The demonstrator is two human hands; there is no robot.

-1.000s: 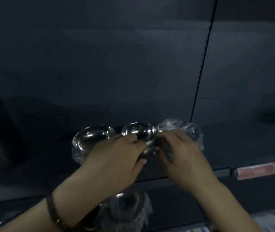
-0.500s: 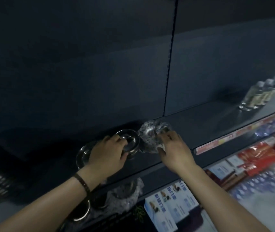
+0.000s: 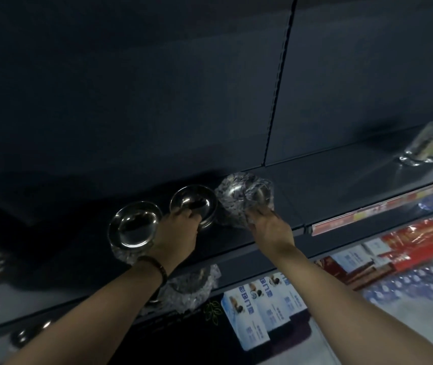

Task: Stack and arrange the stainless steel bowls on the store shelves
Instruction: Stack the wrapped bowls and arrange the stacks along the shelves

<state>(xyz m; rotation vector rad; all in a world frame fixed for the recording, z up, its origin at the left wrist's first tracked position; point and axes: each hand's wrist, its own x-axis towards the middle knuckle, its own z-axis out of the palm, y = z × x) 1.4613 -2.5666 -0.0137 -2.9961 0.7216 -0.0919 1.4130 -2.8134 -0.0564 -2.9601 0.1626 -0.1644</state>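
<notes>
the left hand (image 3: 181,227) pinches the near rim of the middle bowl (image 3: 193,205) on the shelf (image 3: 315,180), while the right hand (image 3: 269,225), just beside it, grips the plastic-wrapped bowl (image 3: 244,197) touching that bowl's right side.

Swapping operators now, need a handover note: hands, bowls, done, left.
Left hand: gripping the near rim of the middle bowl on the shelf.
Right hand: holding the plastic-wrapped bowl, rightmost in the row.
Left bowl sits unwrapped beside them.
Done: three bowls lined up along the shelf.
Left: square up the row; another wrapped bowl waits on the lower level.
</notes>
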